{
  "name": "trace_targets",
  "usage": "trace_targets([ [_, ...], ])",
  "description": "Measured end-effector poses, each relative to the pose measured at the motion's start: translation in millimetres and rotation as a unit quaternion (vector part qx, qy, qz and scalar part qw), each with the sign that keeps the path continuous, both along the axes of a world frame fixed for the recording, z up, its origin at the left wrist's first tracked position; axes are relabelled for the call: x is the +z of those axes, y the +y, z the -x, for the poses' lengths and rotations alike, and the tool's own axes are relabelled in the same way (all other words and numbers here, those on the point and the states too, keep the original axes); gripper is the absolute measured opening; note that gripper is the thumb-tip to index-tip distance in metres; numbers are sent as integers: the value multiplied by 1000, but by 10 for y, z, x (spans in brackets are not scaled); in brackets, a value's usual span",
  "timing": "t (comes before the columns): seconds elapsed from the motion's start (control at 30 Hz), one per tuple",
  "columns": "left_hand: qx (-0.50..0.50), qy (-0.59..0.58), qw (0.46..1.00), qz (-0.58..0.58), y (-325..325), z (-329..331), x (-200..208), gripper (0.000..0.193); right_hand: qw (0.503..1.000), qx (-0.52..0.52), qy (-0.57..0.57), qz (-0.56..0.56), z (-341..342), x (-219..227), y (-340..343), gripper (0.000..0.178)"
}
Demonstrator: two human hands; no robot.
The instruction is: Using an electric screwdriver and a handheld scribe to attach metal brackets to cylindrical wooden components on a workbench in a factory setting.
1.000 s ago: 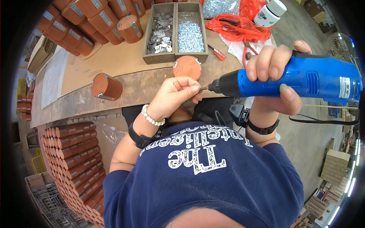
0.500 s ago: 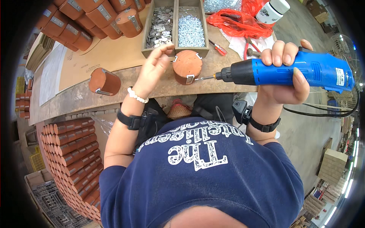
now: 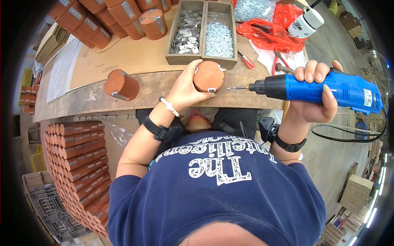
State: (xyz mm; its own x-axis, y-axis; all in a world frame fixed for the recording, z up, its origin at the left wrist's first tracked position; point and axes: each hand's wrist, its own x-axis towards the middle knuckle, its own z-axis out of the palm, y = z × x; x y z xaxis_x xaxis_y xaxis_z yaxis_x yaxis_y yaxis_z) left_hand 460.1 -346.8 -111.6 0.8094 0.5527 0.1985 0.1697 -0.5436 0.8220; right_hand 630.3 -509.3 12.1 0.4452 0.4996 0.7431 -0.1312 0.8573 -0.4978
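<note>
My left hand (image 3: 188,87) is wrapped round the side of a reddish-brown cylindrical block (image 3: 209,75) on the table, thumb at its near edge. Small metal plates are fixed round that block's rim, one facing me beside my thumb. In my right hand (image 3: 315,110) is a blue electric screwdriver (image 3: 340,88), held level with fingers over the top. Its thin bit (image 3: 237,87) points left toward the block, with a gap between them. A second reddish-brown block (image 3: 121,85) with metal plates stands to the left of my left hand.
Behind the block is a divided wooden tray (image 3: 177,59) of metal plates and screws. A red-handled screwdriver (image 3: 248,61), pliers (image 3: 283,61), red plastic bag (image 3: 262,36) and white bottle (image 3: 305,22) lie to its right. Blocks are stacked back left (image 3: 123,14) and below the table (image 3: 80,164).
My left hand, earlier raised beside the block with fingers apart, has closed round it. The screwdriver bit has drawn back to the right, away from the block. The whole view has shifted slightly.
</note>
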Motion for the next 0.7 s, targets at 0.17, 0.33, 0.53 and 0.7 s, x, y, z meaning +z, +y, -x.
trace_targets([
  [0.17,-71,20,996,56,322,25,241,90,1000,-11,8,4,-44,-14,-13,53],
  [0.33,43,-10,989,-138,991,-275,261,19,998,-58,-2,37,4,30,-35,51],
  [0.53,11,276,910,-310,1222,-456,269,27,999,-42,8,14,-47,-1,-77,53],
  [0.7,-54,278,877,-389,1248,-472,264,22,998,-53,30,21,-62,-22,-118,52],
])
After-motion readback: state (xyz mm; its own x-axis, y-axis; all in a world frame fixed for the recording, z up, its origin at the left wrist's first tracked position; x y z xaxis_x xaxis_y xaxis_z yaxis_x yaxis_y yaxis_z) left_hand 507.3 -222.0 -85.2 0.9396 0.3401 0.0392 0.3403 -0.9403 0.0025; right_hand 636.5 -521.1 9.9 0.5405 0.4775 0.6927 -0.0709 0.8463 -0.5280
